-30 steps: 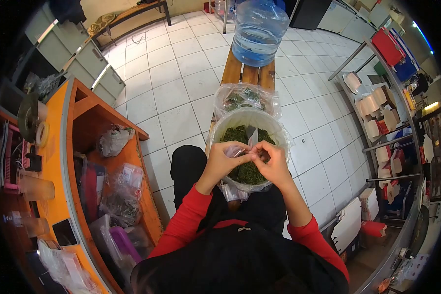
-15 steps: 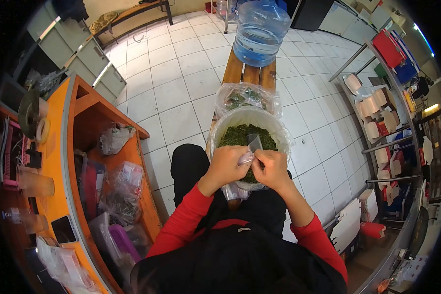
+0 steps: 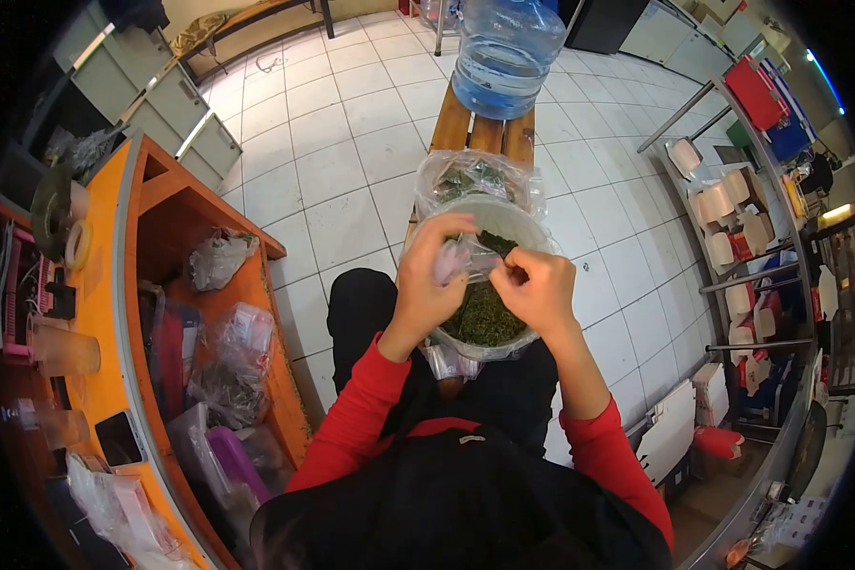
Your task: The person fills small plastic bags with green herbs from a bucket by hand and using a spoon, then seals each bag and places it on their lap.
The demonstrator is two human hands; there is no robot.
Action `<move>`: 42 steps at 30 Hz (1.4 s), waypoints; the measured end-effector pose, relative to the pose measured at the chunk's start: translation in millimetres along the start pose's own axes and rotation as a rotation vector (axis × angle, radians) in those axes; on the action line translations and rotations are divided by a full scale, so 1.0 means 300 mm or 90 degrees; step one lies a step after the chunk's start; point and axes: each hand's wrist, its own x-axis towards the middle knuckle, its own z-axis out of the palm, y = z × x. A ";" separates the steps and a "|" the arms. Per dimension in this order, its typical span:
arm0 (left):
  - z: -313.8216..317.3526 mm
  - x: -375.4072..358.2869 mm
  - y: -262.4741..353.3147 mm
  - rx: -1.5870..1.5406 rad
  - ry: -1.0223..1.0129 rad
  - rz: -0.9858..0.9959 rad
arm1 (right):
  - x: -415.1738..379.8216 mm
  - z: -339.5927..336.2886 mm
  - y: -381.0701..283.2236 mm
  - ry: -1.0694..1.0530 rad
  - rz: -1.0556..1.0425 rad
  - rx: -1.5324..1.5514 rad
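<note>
Between my hands is a small clear plastic bag, see-through and partly blurred. My left hand curves around crumpled clear plastic, with the thumb and fingers bent about it. My right hand pinches the bag's other side between thumb and forefinger. Both hands are over a white bucket lined with clear plastic. Finely chopped green leaves fill its lower part, some hidden behind my hands. Just beyond the bucket lies a clear bag of green leaves.
The bucket stands on a wooden bench, with a large blue water jug at its far end. To the left is an orange counter with cups, a phone and plastic bags. A metal rack of boxes stands right.
My hands have moved apart, stretching the plastic between them. My left hand has risen and its fingers have opened wider. More of the chopped leaves at the bucket's near side shows.
</note>
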 end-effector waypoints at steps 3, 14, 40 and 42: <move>-0.015 0.029 -0.010 -0.040 -0.183 0.112 | 0.017 0.014 0.032 -0.018 0.145 0.184; -0.119 0.016 -0.025 -0.219 0.133 -0.145 | 0.020 0.243 0.274 -0.282 -0.074 -0.128; 0.013 -0.094 -0.233 -0.101 0.012 -0.228 | -0.065 0.176 0.330 -0.414 0.526 0.463; 0.035 -0.098 -0.234 0.019 0.000 -0.184 | -0.042 0.137 0.343 -0.345 0.594 0.511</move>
